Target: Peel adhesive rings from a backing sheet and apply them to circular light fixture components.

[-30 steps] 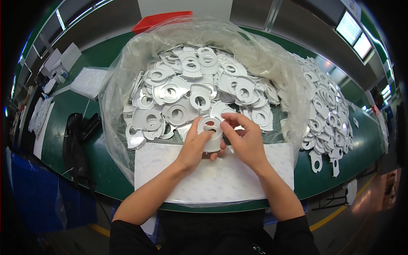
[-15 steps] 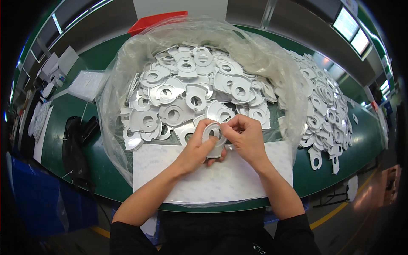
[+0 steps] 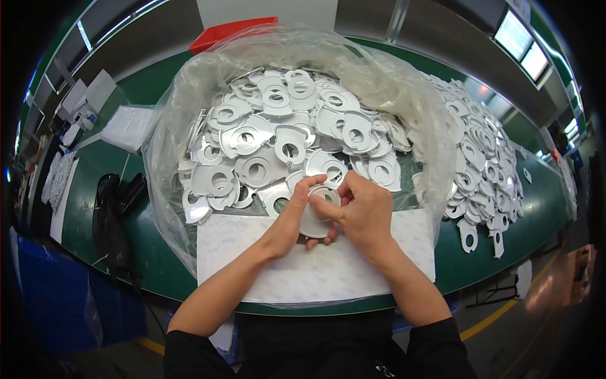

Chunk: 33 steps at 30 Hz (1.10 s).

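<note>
Between my two hands, above a white sheet (image 3: pixel 278 275), is a white plastic part (image 3: pixel 314 225) with a round hole and a raised ring. My left hand (image 3: pixel 292 218) grips its left side, with fingertips showing beneath its lower edge. My right hand (image 3: pixel 366 211) is closed at the ring, the thumb reaching across the hole and the fingers curled at the right rim. Most of the hole is covered by the right thumb and fingers. Just beyond the hands lies a large heap of similar white parts (image 3: pixel 257 170) in an opened clear plastic bag (image 3: pixel 169 183).
Another heap of white parts (image 3: pixel 470 180) spreads over the green table (image 3: pixel 505 252) on the right. A red tray (image 3: pixel 233 33) stands behind the bag. At the left are a black tool with a cord (image 3: pixel 113 221) and a clear-wrapped white packet (image 3: pixel 128 128).
My right hand has moved over the part's ring; its thumb now crosses the hole. The left thumb has lifted off the face of the part. The heaps look the same.
</note>
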{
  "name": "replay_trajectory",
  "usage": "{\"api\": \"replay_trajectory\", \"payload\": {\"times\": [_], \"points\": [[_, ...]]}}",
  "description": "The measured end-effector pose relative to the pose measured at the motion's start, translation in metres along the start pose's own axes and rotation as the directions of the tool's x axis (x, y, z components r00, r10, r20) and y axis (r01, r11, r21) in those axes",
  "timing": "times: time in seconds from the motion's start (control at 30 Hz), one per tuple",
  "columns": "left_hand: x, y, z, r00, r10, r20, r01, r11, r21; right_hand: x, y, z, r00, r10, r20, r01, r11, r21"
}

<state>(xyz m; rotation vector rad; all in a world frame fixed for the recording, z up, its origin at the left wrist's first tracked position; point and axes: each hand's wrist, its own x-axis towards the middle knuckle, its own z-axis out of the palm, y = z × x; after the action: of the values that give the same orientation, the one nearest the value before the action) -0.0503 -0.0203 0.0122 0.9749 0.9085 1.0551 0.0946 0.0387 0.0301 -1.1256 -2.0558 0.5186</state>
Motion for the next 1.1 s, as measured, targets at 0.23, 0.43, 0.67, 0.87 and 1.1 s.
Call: {"api": "replay_trajectory", "payload": {"times": [0.23, 0.43, 0.67, 0.87, 1.1], "points": [[0.004, 0.002, -0.003, 0.994, -0.079, -0.077, 0.068, 0.988, -0.14, 0.009, 0.007, -0.02, 0.939, 0.019, 0.344, -0.113, 0.961, 0.253], [0.004, 0.004, -0.002, 0.993, -0.095, -0.074, 0.08, 0.98, -0.181, 0.009, 0.008, -0.02, 0.958, -0.025, 0.285, -0.053, 0.964, 0.261], [0.004, 0.005, -0.003, 0.993, -0.094, -0.068, 0.081, 0.983, -0.167, 0.003, -0.001, -0.01, 0.982, 0.032, 0.186, -0.064, 0.984, 0.168], [0.002, 0.008, -0.005, 0.996, -0.084, -0.007, 0.081, 0.976, -0.203, 0.007, 0.004, -0.01, 0.966, 0.156, 0.209, -0.216, 0.927, 0.307], [0.002, 0.006, 0.0, 0.994, -0.061, -0.092, 0.041, 0.978, -0.204, 0.014, 0.006, -0.017, 0.867, 0.251, 0.43, -0.454, 0.754, 0.475]]}}
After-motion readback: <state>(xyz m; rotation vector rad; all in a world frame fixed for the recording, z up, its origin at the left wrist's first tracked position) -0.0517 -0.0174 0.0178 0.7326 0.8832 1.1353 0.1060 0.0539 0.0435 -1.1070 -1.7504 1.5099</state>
